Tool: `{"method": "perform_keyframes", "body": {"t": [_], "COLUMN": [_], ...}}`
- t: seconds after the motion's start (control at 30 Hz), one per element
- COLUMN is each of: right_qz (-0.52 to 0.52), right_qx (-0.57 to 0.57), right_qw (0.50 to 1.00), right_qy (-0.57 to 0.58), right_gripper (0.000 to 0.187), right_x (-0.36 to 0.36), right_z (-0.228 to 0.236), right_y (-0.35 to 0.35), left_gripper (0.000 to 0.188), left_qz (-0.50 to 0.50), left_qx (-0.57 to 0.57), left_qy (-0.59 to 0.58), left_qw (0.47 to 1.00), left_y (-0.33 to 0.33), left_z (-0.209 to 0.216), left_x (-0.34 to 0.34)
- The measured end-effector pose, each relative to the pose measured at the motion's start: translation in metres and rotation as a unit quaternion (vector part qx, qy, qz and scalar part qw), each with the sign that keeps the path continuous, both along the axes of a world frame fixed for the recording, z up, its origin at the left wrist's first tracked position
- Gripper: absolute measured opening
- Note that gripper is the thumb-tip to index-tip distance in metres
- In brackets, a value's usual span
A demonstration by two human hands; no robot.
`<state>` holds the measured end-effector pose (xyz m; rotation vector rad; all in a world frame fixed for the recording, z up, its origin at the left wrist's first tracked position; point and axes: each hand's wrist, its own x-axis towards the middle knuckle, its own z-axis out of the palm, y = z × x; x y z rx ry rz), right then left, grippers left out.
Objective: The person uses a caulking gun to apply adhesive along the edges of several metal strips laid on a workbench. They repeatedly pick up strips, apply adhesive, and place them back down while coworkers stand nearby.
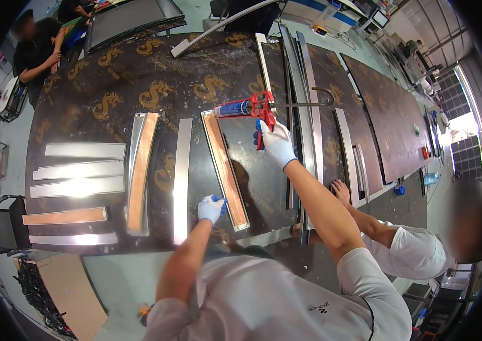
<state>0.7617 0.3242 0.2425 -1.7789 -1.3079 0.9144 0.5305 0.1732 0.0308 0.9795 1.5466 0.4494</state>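
Midway through a sealant pass, the right hand [278, 142] grips a red caulking gun [246, 108] over a copper-faced strip [225, 169] on the tabletop [110, 79]; the left hand [211, 208] clamps the strip's near end (steady trigger pressure seems needed).

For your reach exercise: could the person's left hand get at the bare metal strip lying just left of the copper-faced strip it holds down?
Probably yes: the left hand rests beside the bare metal strip, with nothing between them.
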Motion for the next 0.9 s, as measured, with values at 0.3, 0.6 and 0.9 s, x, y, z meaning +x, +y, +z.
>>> {"method": "perform_keyframes", "body": {"t": [0.3,0.6,0.9], "right_qz": [0.056,0.003,-0.039], "right_qx": [0.156,0.016,-0.026], "right_qw": [0.965,0.971,0.972], "right_qy": [-0.203,0.237,0.228], "right_gripper": [0.039,0.037,0.039], "right_x": [0.012,0.045,0.082], "right_z": [-0.014,0.007,0.014], "right_y": [0.011,-0.069,-0.261], "left_gripper": [0.038,0.065,0.070], "left_qz": [-0.038,-0.017,-0.037], "left_qx": [0.137,0.002,0.034], "left_qy": [0.124,0.009,0.038], "left_qw": [0.982,1.000,0.998], "left_y": [-0.008,-0.003,0.001], "left_z": [-0.046,-0.072,-0.063], "left_x": [-0.001,-0.003,-0.006]}}
